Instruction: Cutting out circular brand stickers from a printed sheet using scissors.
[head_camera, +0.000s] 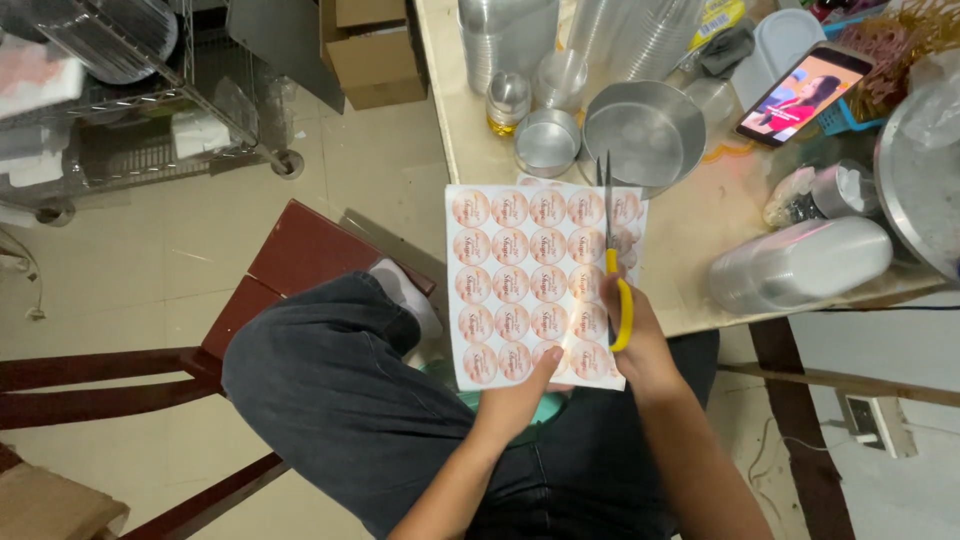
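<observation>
1. Sticker sheet (530, 285): white sheet with rows of round peach-coloured labels, centre of the frame, held above the lap and overlapping the near edge of the table (690, 250).
2. Left hand (515, 400): lower centre, fingers closed on the sheet's bottom edge, thumb on top.
3. Right hand (640, 345): just right of the sheet's lower corner, fingers curled through the yellow handles of the scissors (612, 260).
4. Scissors: blades point toward the top of the frame, running up along the sheet's right-hand columns.
5. Metal bowl (645, 130): upper centre, on the table just beyond the scissor tips.
6. Small round tin (547, 140): left of the bowl.
7. Phone (803, 95): upper right, screen lit.
8. Wooden chair (290, 265): centre left, under the seated person.
</observation>
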